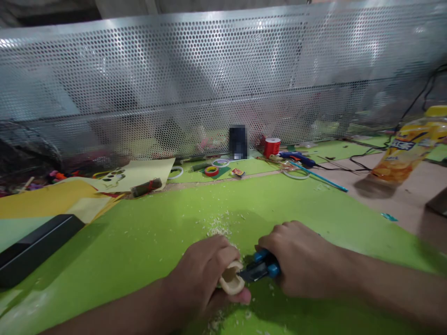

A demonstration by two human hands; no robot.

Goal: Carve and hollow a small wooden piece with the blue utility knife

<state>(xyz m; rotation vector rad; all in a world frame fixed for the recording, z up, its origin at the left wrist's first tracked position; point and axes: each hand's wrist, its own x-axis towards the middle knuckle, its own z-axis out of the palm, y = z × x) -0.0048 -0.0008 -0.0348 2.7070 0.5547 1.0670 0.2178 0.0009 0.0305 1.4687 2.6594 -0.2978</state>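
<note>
My left hand (206, 265) is wrapped round a short hollow tube (238, 287), pale like wood or bamboo, with its open end turned toward me. The thumb lies under the rim. In my right hand (296, 260) are blue-handled pliers (257, 271) with dark jaws. Their tip touches the right side of the tube's rim and seems to reach just inside it. My right fingers close round the handles, most of which are hidden. Pale shavings (219, 227) lie beyond and below my hands.
Under both hands lies a green work sheet (139, 251). A black box (42, 246) and coloured paper (70, 197) are at left. Tape rolls (211, 170), red spool (271, 147), glue gun (296, 158) and blue stick (324, 178) lie beyond. A drink bottle (407, 149) stands right, before a perforated metal panel (209, 60).
</note>
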